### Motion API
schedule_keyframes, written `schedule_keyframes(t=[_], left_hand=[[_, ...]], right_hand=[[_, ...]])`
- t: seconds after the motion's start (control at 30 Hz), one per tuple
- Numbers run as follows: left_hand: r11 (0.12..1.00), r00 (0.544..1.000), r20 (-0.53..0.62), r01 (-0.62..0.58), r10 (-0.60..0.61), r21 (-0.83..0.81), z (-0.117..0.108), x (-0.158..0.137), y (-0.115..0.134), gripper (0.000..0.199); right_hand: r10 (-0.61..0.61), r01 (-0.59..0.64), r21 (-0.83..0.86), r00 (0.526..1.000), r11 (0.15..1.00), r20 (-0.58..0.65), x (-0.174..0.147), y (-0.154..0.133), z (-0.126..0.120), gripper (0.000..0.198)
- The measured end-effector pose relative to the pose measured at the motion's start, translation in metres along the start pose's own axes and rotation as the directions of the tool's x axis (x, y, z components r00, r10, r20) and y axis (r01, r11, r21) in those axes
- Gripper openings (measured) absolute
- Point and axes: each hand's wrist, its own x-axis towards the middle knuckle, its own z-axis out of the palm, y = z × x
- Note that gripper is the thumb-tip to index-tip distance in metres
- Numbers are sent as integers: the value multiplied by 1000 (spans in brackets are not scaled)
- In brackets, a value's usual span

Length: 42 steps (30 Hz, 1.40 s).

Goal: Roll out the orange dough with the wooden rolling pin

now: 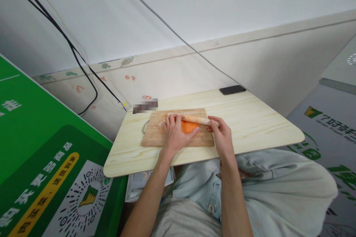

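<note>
An orange sheet of dough (189, 127) lies on a wooden cutting board (154, 139), partly covered by my left hand. Across its far edge runs a pale wooden rolling pin (196, 119), dusted with flour and tinted orange. My left hand (176, 133) has its fingers bent over the left part of the pin, while its thumb stretches over the dough. The pin's right end is held by my right hand (221, 131), thumb on top and fingers curled round it. White flour (160, 124) is scattered on the board's left side.
The board rests on a light wood-grain table (258, 126) against a wall. A black phone (232, 89) lies at the far right edge, and a blurred-out dark item (145, 106) at the far left. Cables hang along the wall. A green printed panel (55, 155) stands at left.
</note>
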Motion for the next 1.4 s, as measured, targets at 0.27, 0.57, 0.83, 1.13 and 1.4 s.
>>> schedule_keyframes(t=[0.27, 0.57, 0.83, 1.13, 1.4], left_hand=[[982, 984, 18, -174, 176, -69, 7, 1, -7, 41], [971, 960, 152, -233, 237, -44, 2, 2, -1, 37], [970, 897, 407, -224, 169, 90, -17, 30, 20, 40], [965, 921, 386, -142, 47, 220, 15, 59, 36, 52], [966, 951, 293, -157, 93, 204, -2, 12, 37, 40]], right_hand=[[-70, 71, -148, 997, 987, 7, -1, -1, 3, 36], [-73, 67, -126, 996, 990, -45, 0, 4, 5, 35], [-39, 39, -10, 999, 999, 2, 3, 8, 2, 49], [0, 4, 59, 997, 998, -72, 2, 4, 2, 58], [49, -14, 186, 982, 982, -180, 2, 3, 6, 54]])
